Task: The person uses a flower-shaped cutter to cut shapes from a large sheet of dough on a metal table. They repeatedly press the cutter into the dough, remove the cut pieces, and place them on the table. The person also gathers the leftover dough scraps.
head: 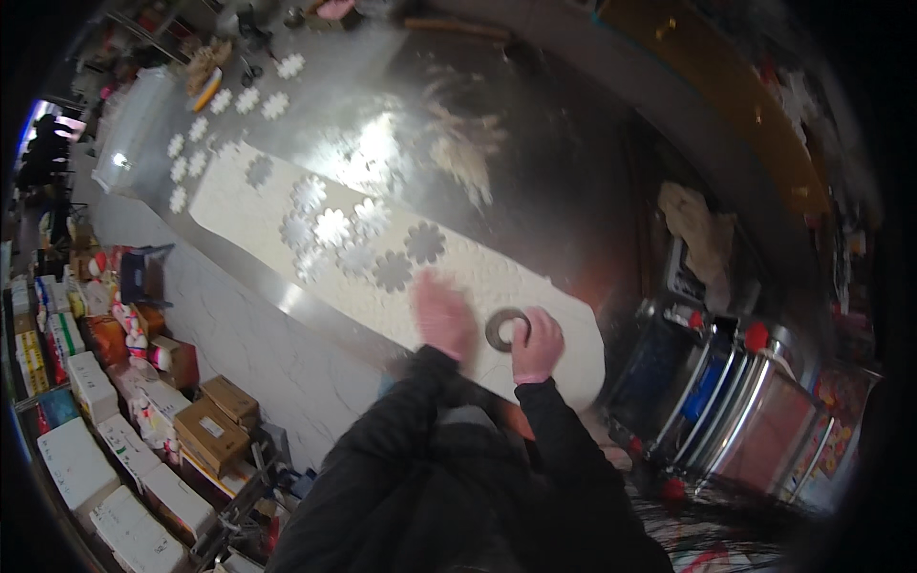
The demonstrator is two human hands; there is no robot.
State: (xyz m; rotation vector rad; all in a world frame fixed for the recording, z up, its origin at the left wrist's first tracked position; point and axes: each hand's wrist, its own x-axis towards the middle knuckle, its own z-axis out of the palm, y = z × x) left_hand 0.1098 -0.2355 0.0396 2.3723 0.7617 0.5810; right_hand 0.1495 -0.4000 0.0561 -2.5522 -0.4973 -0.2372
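Observation:
A long sheet of rolled dough (573,336) lies across the metal worktop (544,215). Several flower-shaped holes show the metal through its left and middle parts, and fainter flower outlines mark its right part. My right hand (539,345) grips a round ring-shaped cutter (508,330) resting on the dough near its right end. Just left of it, my left hand (443,315) is blurred over the dough's near edge; whether it holds anything is not clear. Several flower-shaped dough pieces (275,106) lie on the worktop beyond the sheet's far left end.
Loose flour (462,161) is scattered behind the dough. A rolling pin (458,29) lies at the back edge, and a yellow-handled tool (208,89) at the back left. A metal-framed machine (723,408) stands at the right. Cardboard boxes (211,435) are stacked low on the left.

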